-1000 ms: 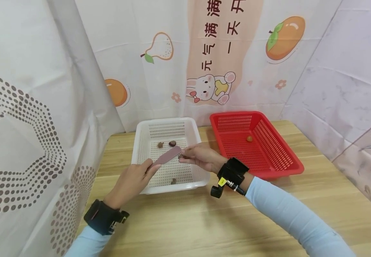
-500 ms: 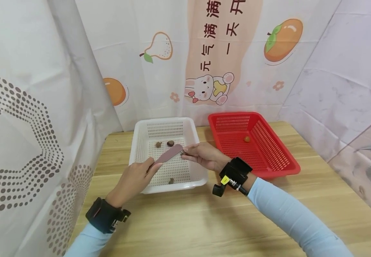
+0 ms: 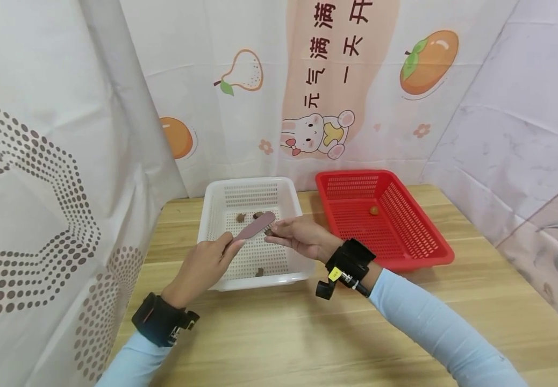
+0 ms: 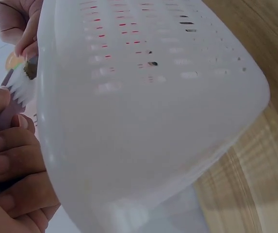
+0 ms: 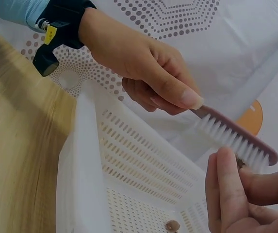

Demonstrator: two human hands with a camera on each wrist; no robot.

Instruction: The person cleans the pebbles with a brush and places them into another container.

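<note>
My left hand grips the handle of a mauve brush over the white basket. White bristles point down from its head in the right wrist view. My right hand pinches a small, dark brown lump between thumb and fingers, right at the bristles. Fingers hide most of this lump, and its kind is unclear. Inside the white basket lie a light brown knobbly piece, a darker piece partly covered by the brush, and another brown piece near the front.
A red basket stands to the right of the white one, with one small yellow-brown round piece in it. Both rest on a wooden table. Printed curtains hang behind and at the sides.
The brush head has tilted and shifted slightly, so its bristles now show beside the right fingertips in the head view. It now overlaps the dark piece in the basket. Both grips stay the same.
</note>
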